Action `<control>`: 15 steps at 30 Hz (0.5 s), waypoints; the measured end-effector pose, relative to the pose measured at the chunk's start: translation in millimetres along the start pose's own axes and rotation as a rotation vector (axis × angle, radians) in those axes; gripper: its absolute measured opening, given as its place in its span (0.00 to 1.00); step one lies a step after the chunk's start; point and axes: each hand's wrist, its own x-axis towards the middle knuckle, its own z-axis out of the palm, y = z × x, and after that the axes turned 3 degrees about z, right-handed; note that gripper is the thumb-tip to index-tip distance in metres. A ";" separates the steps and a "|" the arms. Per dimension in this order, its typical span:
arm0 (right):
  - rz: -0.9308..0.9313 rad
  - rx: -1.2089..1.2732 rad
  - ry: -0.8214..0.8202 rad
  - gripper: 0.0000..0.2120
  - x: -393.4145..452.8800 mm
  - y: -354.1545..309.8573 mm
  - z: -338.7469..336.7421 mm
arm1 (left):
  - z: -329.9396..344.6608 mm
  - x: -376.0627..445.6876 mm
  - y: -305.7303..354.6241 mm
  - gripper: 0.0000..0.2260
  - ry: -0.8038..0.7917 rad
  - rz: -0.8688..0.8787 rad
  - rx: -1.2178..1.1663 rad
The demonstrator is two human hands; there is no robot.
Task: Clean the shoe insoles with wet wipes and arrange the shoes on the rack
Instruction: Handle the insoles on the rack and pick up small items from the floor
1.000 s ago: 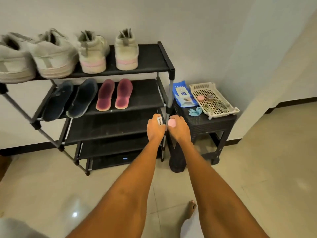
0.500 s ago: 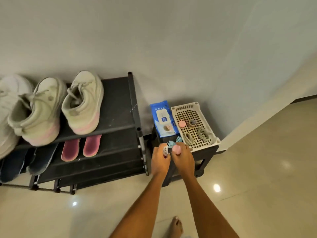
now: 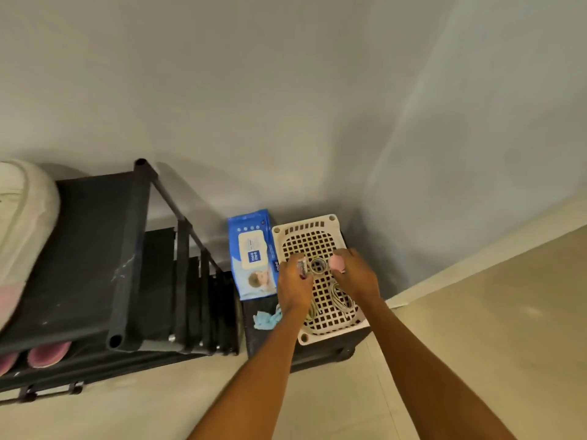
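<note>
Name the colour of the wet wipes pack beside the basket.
Blue, with a cream label panel; the wet wipes pack shows in the head view.

Both hands have moved from in front of the shoe rack (image 3: 95, 249) to over the white perforated basket (image 3: 317, 223) on the right. The left hand (image 3: 293, 285) still grips a small tube (image 3: 301, 268), the right hand (image 3: 355, 277) a pink object (image 3: 336, 262), now spread apart above the basket.
</note>
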 end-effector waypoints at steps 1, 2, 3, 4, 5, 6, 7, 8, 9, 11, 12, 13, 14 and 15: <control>-0.040 -0.078 -0.013 0.18 9.6 1.4 2.3 | 1.3 8.5 -2.9 0.19 0.007 -0.004 0.024; -0.066 -0.142 -0.016 0.18 17.1 1.3 4.1 | 1.3 15.6 -4.7 0.19 0.012 -0.007 0.045; -0.076 -0.184 -0.013 0.18 24.6 1.3 5.7 | 1.7 22.4 -5.5 0.20 0.016 -0.006 0.066; -0.074 -0.210 -0.005 0.18 30.3 1.0 6.2 | 1.5 27.1 -5.1 0.20 0.017 0.000 0.082; -0.061 -0.225 0.000 0.18 34.8 1.9 8.1 | 1.4 30.9 -4.9 0.19 0.014 0.004 0.088; -0.048 -0.238 0.002 0.17 37.9 2.7 8.8 | 1.2 33.4 -4.5 0.19 0.010 0.010 0.087; -0.037 -0.247 -0.011 0.17 40.3 4.7 10.7 | 2.5 35.7 -4.5 0.19 0.005 0.012 0.090; -0.042 -0.258 -0.022 0.17 41.2 6.1 12.6 | 2.6 36.5 -4.1 0.19 0.005 0.013 0.091; -0.051 -0.266 -0.040 0.17 41.1 7.6 15.2 | 2.1 36.3 -4.6 0.19 0.008 0.012 0.091; -0.046 -0.255 -0.092 0.21 43.2 11.6 15.8 | 5.1 38.1 -3.2 0.19 0.009 -0.006 0.078; -0.034 -0.227 -0.100 0.23 43.7 12.6 15.2 | 6.3 37.9 -2.7 0.19 0.004 -0.012 0.066; -0.007 -0.168 -0.075 0.24 44.8 12.9 15.5 | 6.9 37.8 -2.9 0.19 0.000 -0.013 0.056; 0.037 -0.072 -0.022 0.23 45.5 11.6 14.5 | 7.1 37.8 -2.5 0.19 -0.004 -0.012 0.049; 0.087 0.054 0.045 0.21 44.6 8.5 13.6 | 8.0 38.1 -2.8 0.19 -0.005 -0.013 0.043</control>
